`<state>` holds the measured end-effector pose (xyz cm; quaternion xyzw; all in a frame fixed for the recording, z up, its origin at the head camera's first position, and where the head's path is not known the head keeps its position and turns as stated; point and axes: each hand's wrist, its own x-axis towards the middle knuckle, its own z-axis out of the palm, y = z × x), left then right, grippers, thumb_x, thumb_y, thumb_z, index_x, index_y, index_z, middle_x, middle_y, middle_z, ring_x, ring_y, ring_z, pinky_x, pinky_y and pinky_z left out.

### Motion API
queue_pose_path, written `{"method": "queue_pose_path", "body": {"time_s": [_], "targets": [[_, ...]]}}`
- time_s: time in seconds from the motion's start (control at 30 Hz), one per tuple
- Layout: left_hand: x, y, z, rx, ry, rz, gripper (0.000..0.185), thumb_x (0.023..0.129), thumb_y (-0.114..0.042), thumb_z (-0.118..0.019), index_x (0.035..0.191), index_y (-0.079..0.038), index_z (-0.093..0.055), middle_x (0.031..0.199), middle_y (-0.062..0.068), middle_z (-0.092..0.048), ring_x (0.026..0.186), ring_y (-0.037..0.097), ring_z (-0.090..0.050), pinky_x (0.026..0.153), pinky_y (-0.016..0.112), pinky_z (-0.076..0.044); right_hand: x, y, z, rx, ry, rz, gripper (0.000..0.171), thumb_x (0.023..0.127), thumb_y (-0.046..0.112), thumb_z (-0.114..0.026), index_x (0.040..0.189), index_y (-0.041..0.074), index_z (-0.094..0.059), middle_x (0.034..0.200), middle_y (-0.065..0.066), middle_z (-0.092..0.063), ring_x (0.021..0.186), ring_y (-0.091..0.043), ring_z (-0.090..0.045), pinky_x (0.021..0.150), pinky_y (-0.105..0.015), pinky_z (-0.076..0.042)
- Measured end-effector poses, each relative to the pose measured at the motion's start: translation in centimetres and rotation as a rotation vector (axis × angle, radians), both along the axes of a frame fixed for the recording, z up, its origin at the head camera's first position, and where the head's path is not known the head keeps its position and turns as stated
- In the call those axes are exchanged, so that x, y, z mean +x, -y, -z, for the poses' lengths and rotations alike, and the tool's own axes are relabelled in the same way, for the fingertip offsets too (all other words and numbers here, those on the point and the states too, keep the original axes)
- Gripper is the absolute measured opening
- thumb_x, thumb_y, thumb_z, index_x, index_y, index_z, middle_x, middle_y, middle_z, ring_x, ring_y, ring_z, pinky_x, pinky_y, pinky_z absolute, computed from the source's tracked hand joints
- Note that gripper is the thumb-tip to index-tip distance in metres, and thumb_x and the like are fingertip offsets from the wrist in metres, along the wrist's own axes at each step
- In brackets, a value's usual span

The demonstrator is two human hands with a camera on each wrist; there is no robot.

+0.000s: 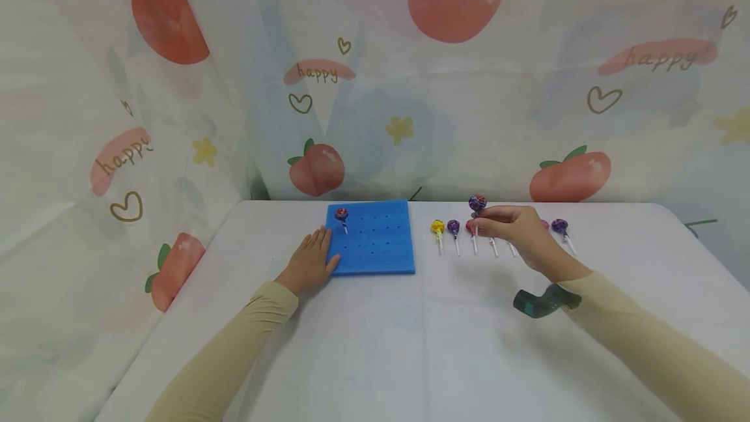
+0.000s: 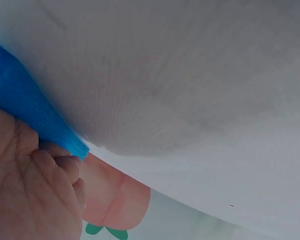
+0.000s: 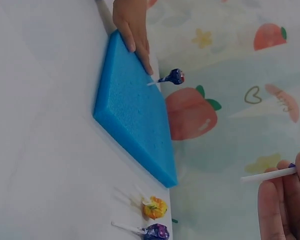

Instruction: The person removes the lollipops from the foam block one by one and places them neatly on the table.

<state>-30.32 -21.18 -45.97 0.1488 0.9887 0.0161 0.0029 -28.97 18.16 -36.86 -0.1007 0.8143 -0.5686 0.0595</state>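
My right hand (image 1: 514,233) pinches a lollipop (image 1: 477,203) with a dark blue and red wrapper, head up, above a row of others. Its white stick (image 3: 268,175) points down from between thumb and fingers. My left hand (image 1: 312,258) lies along the left edge of a blue foam board (image 1: 375,260), fingers straight and touching it. Rows of small holes dot the board's top. One lollipop (image 1: 342,215) with a red and blue wrapper stands upright in the board's far left part. In the left wrist view the palm (image 2: 30,195) is beside the board's edge.
Right of the board, a yellow lollipop (image 1: 437,227) and a purple one (image 1: 454,228) head a row lying on the white table (image 1: 375,344). Another purple lollipop (image 1: 559,225) lies at the row's right end; my right hand partly hides several between. A printed cloth (image 1: 469,116) hangs behind.
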Motion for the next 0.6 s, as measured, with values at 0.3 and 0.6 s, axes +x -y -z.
{"method": "queue_pose_path", "body": {"time_s": [0.3,0.6], "targets": [[0.2,-0.1,-0.3,-0.007,0.008,0.005,0.068,0.099,-0.038,-0.039,0.146,0.007,-0.021,0.154,0.024,-0.022,0.144,0.035,-0.021,0.118,0.046,-0.018,0.5,-2.2,-0.6,0.001,-0.045,0.000,0.043,0.088,0.021,-0.067,0.116,-0.010,-0.059,0.086,0.023,-0.068,0.083,0.005,-0.065,0.077,-0.010,-0.052],[0.3,0.0,-0.3,-0.006,0.021,0.000,0.068,0.100,-0.039,-0.038,0.147,0.006,-0.019,0.154,0.023,-0.020,0.144,0.035,-0.020,0.119,0.046,-0.017,0.7,-4.7,-0.8,-0.041,-0.092,-0.016,0.017,0.088,0.012,-0.065,0.103,0.007,-0.071,0.087,0.021,-0.069,0.082,0.003,-0.066,0.074,-0.010,-0.052]]}}
